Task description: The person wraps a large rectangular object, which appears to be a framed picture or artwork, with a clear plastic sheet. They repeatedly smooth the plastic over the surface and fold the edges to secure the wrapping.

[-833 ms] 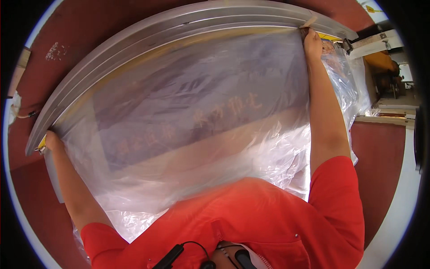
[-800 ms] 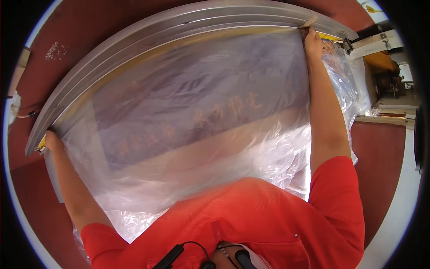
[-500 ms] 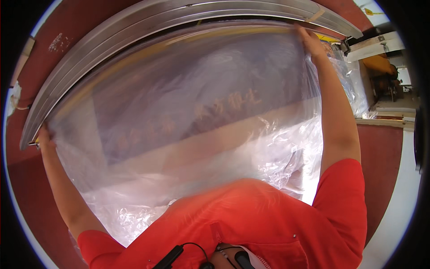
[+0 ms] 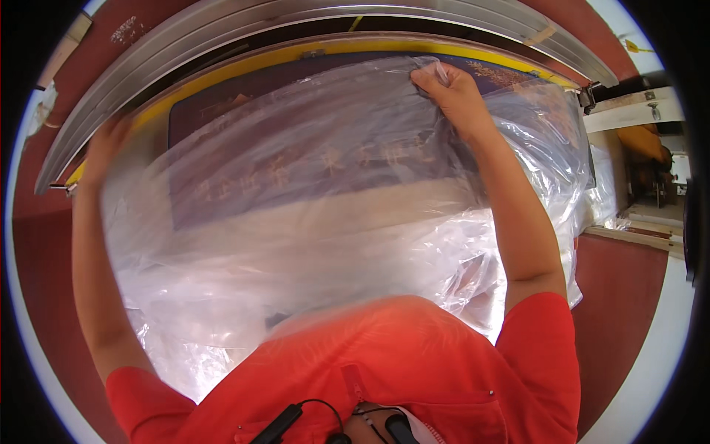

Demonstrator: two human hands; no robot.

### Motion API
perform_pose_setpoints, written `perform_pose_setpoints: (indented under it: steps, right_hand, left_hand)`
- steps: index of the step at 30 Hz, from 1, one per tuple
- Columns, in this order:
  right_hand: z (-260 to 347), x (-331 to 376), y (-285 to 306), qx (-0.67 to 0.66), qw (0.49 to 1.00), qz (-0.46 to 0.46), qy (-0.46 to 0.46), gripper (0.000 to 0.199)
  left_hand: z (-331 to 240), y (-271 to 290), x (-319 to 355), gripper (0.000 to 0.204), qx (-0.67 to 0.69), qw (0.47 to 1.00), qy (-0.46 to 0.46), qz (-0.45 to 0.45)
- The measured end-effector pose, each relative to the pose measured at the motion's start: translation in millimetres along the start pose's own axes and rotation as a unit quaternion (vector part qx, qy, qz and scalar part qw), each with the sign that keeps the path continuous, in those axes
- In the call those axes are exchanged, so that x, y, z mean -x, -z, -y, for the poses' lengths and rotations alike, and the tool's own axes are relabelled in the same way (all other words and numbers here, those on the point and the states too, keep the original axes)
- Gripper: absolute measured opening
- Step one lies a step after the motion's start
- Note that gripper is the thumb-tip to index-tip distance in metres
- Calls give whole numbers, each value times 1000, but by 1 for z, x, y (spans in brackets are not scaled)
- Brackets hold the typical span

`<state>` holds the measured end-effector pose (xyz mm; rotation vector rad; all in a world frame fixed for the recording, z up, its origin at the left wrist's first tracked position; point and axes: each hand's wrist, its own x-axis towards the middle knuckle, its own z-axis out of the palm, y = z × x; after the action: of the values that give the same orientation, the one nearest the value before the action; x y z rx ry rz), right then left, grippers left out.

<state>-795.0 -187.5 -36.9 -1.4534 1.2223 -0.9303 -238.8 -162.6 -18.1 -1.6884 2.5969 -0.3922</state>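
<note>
A large clear plastic bag (image 4: pixel 355 244) lies crumpled across the middle of the view, covering a wide rectangular sign (image 4: pixel 244 100) with a dark purple face, gold lettering and a yellow border. The right hand (image 4: pixel 452 92) pinches the bag's upper edge near the sign's top; the left hand (image 4: pixel 103 148), blurred, seems to hold its left edge. A small whitish label (image 4: pixel 127 31) sits on the red surface at upper left.

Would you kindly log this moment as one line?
left hand: grips clear plastic sheet edge | right hand: pinches sheet top | beneath: dark panel
</note>
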Motion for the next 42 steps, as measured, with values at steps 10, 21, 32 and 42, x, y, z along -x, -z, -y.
perform_pose_setpoints:
  steps: [10, 21, 32, 42]
  right_hand:
    - [10, 19, 58, 471, 845, -174, 183, 32]
    - [24, 95, -30, 621, 777, -29, 97, 75]
    - [0, 2, 15, 531, 838, -69, 109, 48]
    - [-7, -20, -5, 574, 763, -291, 59, 26]
  left_hand:
    - [-319, 60, -113, 23, 626, 774, 64, 65]
    - [-83, 30, 132, 25, 302, 890, 337, -49]
    - [-66, 32, 176, 23, 490, 806, 324, -78]
    - [-102, 66, 187, 11, 636, 584, 459, -209]
